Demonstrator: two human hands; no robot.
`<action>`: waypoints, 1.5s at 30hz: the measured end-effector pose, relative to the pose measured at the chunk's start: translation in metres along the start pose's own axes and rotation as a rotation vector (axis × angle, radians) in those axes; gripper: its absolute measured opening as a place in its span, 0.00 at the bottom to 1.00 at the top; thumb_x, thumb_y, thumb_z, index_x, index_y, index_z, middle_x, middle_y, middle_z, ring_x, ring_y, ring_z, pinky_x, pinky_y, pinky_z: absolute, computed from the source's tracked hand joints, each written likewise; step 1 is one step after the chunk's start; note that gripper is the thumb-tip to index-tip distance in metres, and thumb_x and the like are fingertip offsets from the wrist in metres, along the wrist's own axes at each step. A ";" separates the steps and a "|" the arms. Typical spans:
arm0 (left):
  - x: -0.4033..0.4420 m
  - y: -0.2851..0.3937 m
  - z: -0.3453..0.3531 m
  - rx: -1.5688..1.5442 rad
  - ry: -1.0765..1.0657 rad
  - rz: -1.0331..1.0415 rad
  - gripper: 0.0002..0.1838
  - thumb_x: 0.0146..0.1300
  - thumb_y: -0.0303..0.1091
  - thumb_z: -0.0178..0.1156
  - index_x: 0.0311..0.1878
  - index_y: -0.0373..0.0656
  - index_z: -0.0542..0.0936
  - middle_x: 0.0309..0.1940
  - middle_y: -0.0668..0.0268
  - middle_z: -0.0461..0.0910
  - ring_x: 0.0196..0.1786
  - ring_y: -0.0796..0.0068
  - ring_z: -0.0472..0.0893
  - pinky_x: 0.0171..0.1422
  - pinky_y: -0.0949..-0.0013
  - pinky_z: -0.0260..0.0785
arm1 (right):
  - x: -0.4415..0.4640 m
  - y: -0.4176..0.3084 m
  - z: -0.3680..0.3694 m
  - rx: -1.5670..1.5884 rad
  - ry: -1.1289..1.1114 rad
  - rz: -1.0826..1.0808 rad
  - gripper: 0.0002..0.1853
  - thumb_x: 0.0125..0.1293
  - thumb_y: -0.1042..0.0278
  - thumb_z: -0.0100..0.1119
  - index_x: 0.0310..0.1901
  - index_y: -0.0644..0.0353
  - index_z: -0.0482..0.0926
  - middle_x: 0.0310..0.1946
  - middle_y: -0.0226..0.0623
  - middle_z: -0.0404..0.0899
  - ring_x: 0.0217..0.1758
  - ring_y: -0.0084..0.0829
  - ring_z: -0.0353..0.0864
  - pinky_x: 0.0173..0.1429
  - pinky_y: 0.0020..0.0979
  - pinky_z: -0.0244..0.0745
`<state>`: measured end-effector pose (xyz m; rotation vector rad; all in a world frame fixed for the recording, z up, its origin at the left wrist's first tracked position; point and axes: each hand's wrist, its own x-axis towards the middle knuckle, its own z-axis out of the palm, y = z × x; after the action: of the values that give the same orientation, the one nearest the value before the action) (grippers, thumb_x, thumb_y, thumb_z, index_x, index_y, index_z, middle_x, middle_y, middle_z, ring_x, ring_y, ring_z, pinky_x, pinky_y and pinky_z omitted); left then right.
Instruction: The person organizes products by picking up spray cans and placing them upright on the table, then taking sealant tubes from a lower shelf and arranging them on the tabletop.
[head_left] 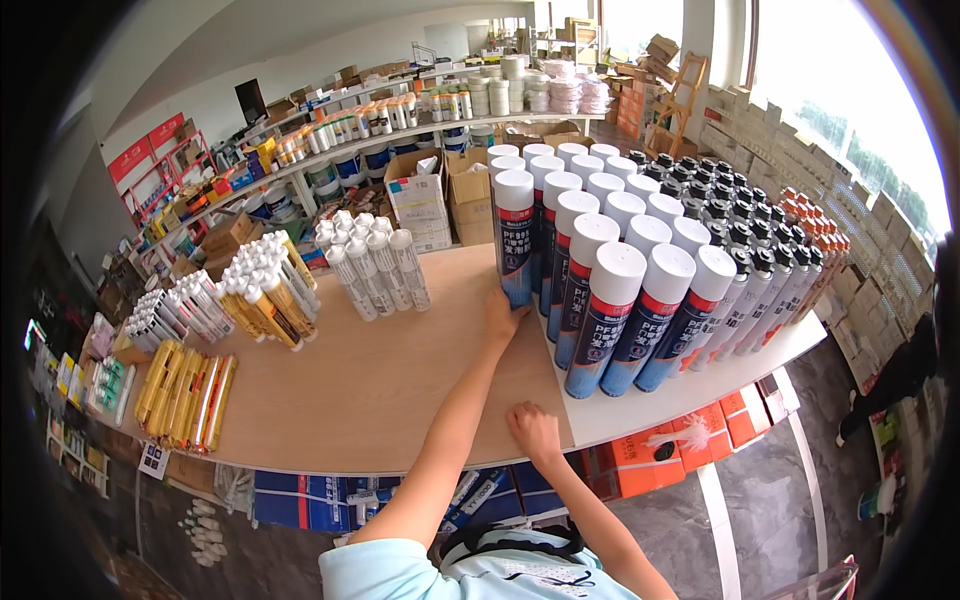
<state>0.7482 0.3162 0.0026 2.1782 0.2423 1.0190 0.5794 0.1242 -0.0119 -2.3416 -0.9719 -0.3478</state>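
My left hand (pixel 503 315) reaches forward to the base of a blue foam spray can (pixel 515 240) with a red band and white cap. Its fingers are closed around the can's lower end, partly hidden from me. This can stands upright at the left corner of a block of matching foam cans (pixel 610 320), set in close rows. Nearer to me, my right hand (pixel 535 430) rests on the tabletop by the front edge, fingers curled in, with nothing visible in them.
On the wooden table (pixel 400 390) stand white cartridges (pixel 375 265), yellow-and-white tubes (pixel 270 295) and gold foil packs (pixel 185 395). Black-capped cans (pixel 745 290) stand right of the blue ones. Orange boxes (pixel 650 460) sit below the table. A person's dark-clothed leg (pixel 890 380) shows at far right.
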 end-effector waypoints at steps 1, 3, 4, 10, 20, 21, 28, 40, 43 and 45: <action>0.000 0.000 0.000 0.009 -0.010 -0.026 0.34 0.40 0.34 0.78 0.48 0.31 0.71 0.43 0.44 0.75 0.48 0.41 0.75 0.53 0.52 0.69 | -0.001 0.000 0.000 0.014 -0.015 0.023 0.11 0.63 0.64 0.54 0.26 0.59 0.76 0.28 0.40 0.79 0.34 0.42 0.82 0.33 0.42 0.77; 0.001 -0.002 0.001 0.016 -0.020 -0.053 0.34 0.40 0.35 0.78 0.49 0.31 0.71 0.44 0.44 0.75 0.49 0.42 0.75 0.54 0.52 0.69 | -0.002 0.000 0.001 0.014 -0.009 0.015 0.11 0.63 0.64 0.54 0.26 0.59 0.76 0.28 0.40 0.79 0.34 0.41 0.82 0.33 0.42 0.77; 0.001 -0.003 0.002 -0.003 -0.032 -0.069 0.35 0.40 0.35 0.78 0.50 0.30 0.71 0.45 0.43 0.75 0.50 0.42 0.76 0.55 0.52 0.69 | -0.001 0.000 0.001 0.015 -0.001 0.011 0.11 0.63 0.64 0.54 0.26 0.59 0.76 0.28 0.40 0.79 0.34 0.41 0.81 0.33 0.42 0.77; -0.005 0.005 -0.001 -0.077 -0.033 -0.015 0.37 0.42 0.34 0.77 0.53 0.30 0.69 0.48 0.41 0.75 0.51 0.41 0.76 0.56 0.52 0.69 | -0.006 0.003 0.002 0.033 0.001 0.005 0.11 0.63 0.65 0.54 0.26 0.59 0.76 0.27 0.40 0.79 0.33 0.42 0.81 0.33 0.41 0.77; -0.036 0.019 -0.018 0.022 0.011 -0.077 0.46 0.48 0.29 0.71 0.68 0.27 0.57 0.59 0.41 0.67 0.65 0.43 0.67 0.68 0.56 0.61 | 0.000 -0.004 -0.004 -0.047 -0.033 -0.033 0.12 0.64 0.63 0.54 0.26 0.59 0.76 0.28 0.42 0.79 0.32 0.43 0.82 0.32 0.41 0.77; -0.044 0.025 -0.027 0.024 0.017 -0.084 0.46 0.48 0.29 0.71 0.68 0.27 0.57 0.59 0.41 0.67 0.65 0.43 0.67 0.68 0.56 0.61 | 0.000 -0.003 -0.003 -0.026 -0.026 -0.020 0.12 0.64 0.63 0.54 0.26 0.59 0.76 0.28 0.42 0.79 0.31 0.44 0.82 0.32 0.42 0.77; -0.142 0.055 -0.124 0.125 -0.173 -0.047 0.39 0.56 0.32 0.65 0.68 0.30 0.59 0.66 0.37 0.61 0.68 0.39 0.63 0.71 0.54 0.59 | 0.000 0.003 0.005 0.068 0.009 0.058 0.11 0.63 0.62 0.54 0.28 0.59 0.78 0.29 0.42 0.80 0.32 0.46 0.81 0.34 0.45 0.76; -0.333 0.085 -0.300 0.261 0.132 -0.266 0.35 0.61 0.29 0.62 0.70 0.37 0.60 0.67 0.47 0.65 0.69 0.47 0.66 0.70 0.56 0.62 | -0.020 -0.045 -0.022 0.693 0.240 0.232 0.12 0.69 0.68 0.51 0.50 0.65 0.69 0.40 0.47 0.73 0.39 0.39 0.76 0.44 0.36 0.73; -0.390 0.086 -0.332 0.256 0.205 -0.386 0.35 0.61 0.29 0.63 0.70 0.36 0.60 0.66 0.47 0.65 0.69 0.47 0.65 0.71 0.56 0.59 | -0.045 -0.107 -0.030 0.750 0.181 0.104 0.19 0.66 0.65 0.55 0.53 0.68 0.67 0.47 0.50 0.72 0.49 0.43 0.75 0.57 0.40 0.69; -0.424 0.091 -0.356 0.311 0.186 -0.414 0.37 0.61 0.31 0.62 0.71 0.35 0.57 0.68 0.45 0.62 0.71 0.46 0.62 0.72 0.53 0.58 | -0.068 -0.149 -0.024 0.726 0.052 -0.049 0.22 0.65 0.65 0.57 0.55 0.69 0.66 0.50 0.53 0.71 0.54 0.49 0.72 0.61 0.42 0.66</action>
<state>0.1919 0.2501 -0.0340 2.1677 0.9515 0.9897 0.4252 0.1560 0.0383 -1.6434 -0.9319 -0.0506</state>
